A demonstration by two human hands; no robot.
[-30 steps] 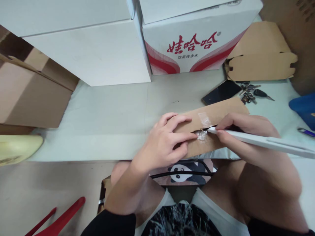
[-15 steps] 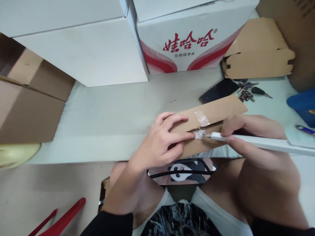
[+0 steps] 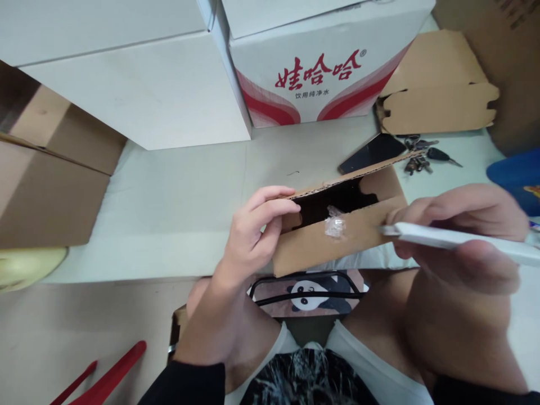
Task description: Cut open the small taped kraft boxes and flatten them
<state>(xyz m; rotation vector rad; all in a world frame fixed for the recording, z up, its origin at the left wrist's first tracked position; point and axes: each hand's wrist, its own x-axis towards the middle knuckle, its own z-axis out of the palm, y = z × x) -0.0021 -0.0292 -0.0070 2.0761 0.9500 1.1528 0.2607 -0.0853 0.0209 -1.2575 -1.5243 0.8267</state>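
Left hand (image 3: 248, 236) fingers pinch far flap of flat brown cardboard box (image 3: 333, 242) at table edge, flaps apart, crumpled clear tape (image 3: 334, 226) on near flap. Right hand (image 3: 459, 236) fingers closed round long white cutter (image 3: 455, 241), tip beside box.

- You get a bright, even picture; the light is soft, and the pale bench (image 3: 181, 191) carries only faint shadows.
- The opening of the cardboard box (image 3: 337, 247) is black, with no detail inside.
- Your right hand (image 3: 459, 225) and the white cutter (image 3: 455, 239) look blurred, close to the lens.
- The crumpled tape (image 3: 334, 226) glints slightly.
- The wide lens bows the white cartons (image 3: 139, 95) near the top edge.
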